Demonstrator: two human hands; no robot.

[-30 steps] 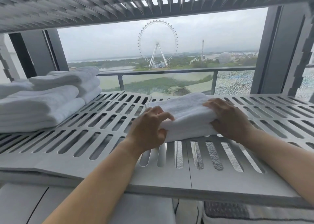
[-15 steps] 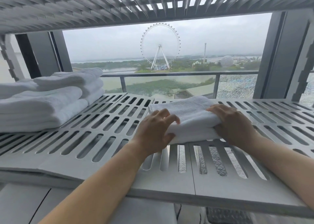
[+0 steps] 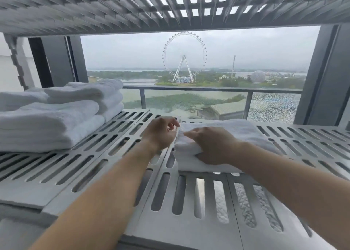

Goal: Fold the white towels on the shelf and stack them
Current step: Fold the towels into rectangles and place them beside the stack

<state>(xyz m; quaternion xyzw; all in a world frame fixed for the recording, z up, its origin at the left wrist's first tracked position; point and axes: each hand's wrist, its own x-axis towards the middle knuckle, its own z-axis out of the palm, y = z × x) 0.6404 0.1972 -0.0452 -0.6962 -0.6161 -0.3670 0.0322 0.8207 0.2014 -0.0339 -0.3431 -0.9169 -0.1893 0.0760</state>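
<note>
Towel (image 3: pixel 240 134): white, folded into a thick rectangle, flat on slotted grey shelf (image 3: pixel 91 166), right of centre, well apart from the towels at left.

Right hand (image 3: pixel 214 145): palm down on near-left part of towel. Fingers straight, close together, pointing left toward towel's left edge. Thumb low against near face of the fold. Flat and pressing, not wrapped round anything.

Left hand (image 3: pixel 161 134): just beside towel's left edge, back of hand toward camera. Fingers curled, tips at towel's far-left corner. Motion blur at this spot; cannot tell whether pinching the corner or merely touching it.

Both forearms bare, reaching in from the bottom edge over the shelf front.

Stack (image 3: pixel 47 124) of folded white towels at left on same shelf, near side. Second stack (image 3: pixel 94 96) directly behind, touching the first and rising a little higher.

Upper shelf (image 3: pixel 94 9), same slotted make, overhead.

Behind the shelves: window glass, railing (image 3: pixel 208 88), dark post (image 3: pixel 325 75) at right.

Outside: Ferris wheel (image 3: pixel 184 56) at centre, dome (image 3: pixel 258 76) to its right, water and trees under grey sky.

Below, seen through front slots: textured white fabric (image 3: pixel 246 198), kind not clear.
</note>
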